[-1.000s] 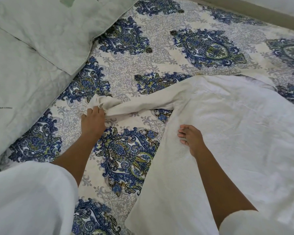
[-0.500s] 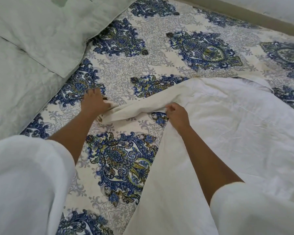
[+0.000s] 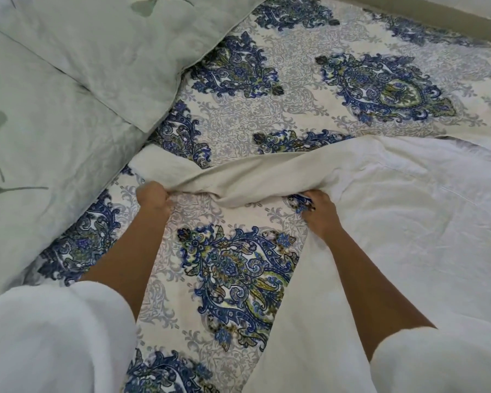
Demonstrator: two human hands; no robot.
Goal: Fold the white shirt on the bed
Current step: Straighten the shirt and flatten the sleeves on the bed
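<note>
Patterned bedsheet (image 3: 267, 123) under white shirt (image 3: 408, 222) — left hand (image 3: 153, 198), right hand (image 3: 321, 212) fisted on sleeve (image 3: 238, 180), arms outstretched

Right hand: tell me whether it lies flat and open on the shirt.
No: the right hand is curled, gripping the white shirt beside its sleeve.

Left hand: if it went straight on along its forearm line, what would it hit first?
The cream-white shirt sleeve that the left hand grips, bunched just ahead of its knuckles. Past that, likely only the blue paisley-print bedsheet; the pale green pillow seems left of that line, depth unclear.
</note>
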